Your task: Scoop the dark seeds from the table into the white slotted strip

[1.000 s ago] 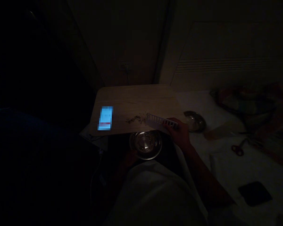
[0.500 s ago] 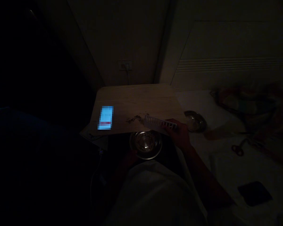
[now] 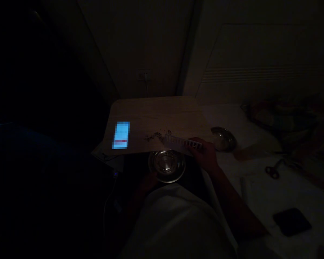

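Note:
My right hand [image 3: 206,153] grips a pale plastic piece with a row of slots [image 3: 178,141], low over the front edge of a small wooden table [image 3: 159,108]. Dark loose crumbs or bits [image 3: 154,136] lie on the tabletop, just left of the slotted piece. Below that edge, close to my body, is a shiny metal bowl [image 3: 171,178] with small bits inside. My left hand [image 3: 152,177] is at the bowl's left rim and seems to hold it, its fingers mostly lost in the dark.
A glowing phone [image 3: 121,135] lies on the table's left side. To the right, a second metal bowl [image 3: 223,139], scissors [image 3: 272,172], a dark flat square [image 3: 292,221] and crumpled cloth [image 3: 280,115] rest on a pale surface. A cable runs from the wall socket [image 3: 143,75].
The slotted piece in my right hand has shifted slightly down at its left end, with a few more bits visible beyond it. The left hand and bowl stay in place. The scene is dimmer.

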### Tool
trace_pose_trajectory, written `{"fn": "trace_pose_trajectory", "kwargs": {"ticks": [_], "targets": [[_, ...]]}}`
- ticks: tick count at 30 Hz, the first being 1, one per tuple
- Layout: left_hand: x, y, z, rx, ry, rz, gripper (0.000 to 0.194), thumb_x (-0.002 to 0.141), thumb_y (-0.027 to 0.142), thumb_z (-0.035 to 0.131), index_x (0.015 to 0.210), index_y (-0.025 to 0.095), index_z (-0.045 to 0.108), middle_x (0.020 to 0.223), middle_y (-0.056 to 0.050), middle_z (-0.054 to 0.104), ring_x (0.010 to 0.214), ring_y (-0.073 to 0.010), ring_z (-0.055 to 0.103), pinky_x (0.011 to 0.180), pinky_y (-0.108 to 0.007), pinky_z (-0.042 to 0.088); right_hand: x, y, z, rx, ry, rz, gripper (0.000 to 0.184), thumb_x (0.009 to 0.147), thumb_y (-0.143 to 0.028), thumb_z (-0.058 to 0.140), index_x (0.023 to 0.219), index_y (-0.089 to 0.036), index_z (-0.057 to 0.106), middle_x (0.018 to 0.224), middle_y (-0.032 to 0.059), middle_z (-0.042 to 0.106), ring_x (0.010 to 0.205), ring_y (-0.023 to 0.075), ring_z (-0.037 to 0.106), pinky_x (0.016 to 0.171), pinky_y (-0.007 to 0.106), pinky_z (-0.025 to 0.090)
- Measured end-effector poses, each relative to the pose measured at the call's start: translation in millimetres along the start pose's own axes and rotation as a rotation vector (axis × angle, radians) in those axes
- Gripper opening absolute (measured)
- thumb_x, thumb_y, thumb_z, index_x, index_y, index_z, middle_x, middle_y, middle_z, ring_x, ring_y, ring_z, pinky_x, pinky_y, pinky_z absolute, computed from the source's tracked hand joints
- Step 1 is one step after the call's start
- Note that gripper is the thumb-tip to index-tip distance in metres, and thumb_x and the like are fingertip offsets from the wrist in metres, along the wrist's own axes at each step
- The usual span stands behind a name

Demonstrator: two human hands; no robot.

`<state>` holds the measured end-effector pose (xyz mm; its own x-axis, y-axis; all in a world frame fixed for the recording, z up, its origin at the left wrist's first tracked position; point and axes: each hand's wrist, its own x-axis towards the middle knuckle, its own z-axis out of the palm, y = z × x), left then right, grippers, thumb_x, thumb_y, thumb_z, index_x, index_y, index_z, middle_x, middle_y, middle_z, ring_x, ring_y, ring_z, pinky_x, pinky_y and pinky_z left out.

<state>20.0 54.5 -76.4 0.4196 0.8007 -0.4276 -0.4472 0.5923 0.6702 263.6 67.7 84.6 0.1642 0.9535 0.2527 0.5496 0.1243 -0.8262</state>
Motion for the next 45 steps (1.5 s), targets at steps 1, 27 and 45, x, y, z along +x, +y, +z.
{"fn": "trace_pose_trajectory", "kwargs": {"ticks": [1, 27, 45], "targets": [[0, 0, 0.4, 0.000, 0.004, 0.011, 0.043, 0.066, 0.012, 0.072, 0.108, 0.012, 0.064, 0.128, -0.009, 0.056, 0.136, -0.0308, 0.023, 0.113, -0.036, 0.014, 0, 0, 0, 0.004, -0.002, -0.003, 0.015, 0.076, -0.031, 0.063, 0.084, -0.019, 0.068, 0.074, 0.0018, 0.070, 0.063, 0.0158, 0.063, 0.058, 0.025, 0.047], [1, -5, -2.3, -0.088, -0.077, 0.036, 0.059, 0.070, 0.017, 0.063, 0.128, 0.015, 0.051, 0.132, -0.008, 0.052, 0.135, -0.0304, 0.026, 0.109, -0.040, 0.024, 16, 19, 25, 0.135, 0.183, 0.075, 0.019, 0.072, -0.034, 0.065, 0.082, -0.018, 0.066, 0.069, 0.0001, 0.065, 0.060, 0.0134, 0.055, 0.055, 0.023, 0.042], [5, -9, -2.6, -0.196, -0.152, 0.040, 0.066, 0.073, 0.030, 0.062, 0.134, 0.017, 0.042, 0.139, -0.006, 0.045, 0.138, -0.0302, 0.018, 0.111, -0.039, 0.020, 17, 17, 23, 0.099, 0.139, 0.037, 0.021, 0.075, -0.034, 0.063, 0.086, -0.017, 0.067, 0.075, 0.0023, 0.067, 0.064, 0.0151, 0.058, 0.059, 0.025, 0.044]]}}
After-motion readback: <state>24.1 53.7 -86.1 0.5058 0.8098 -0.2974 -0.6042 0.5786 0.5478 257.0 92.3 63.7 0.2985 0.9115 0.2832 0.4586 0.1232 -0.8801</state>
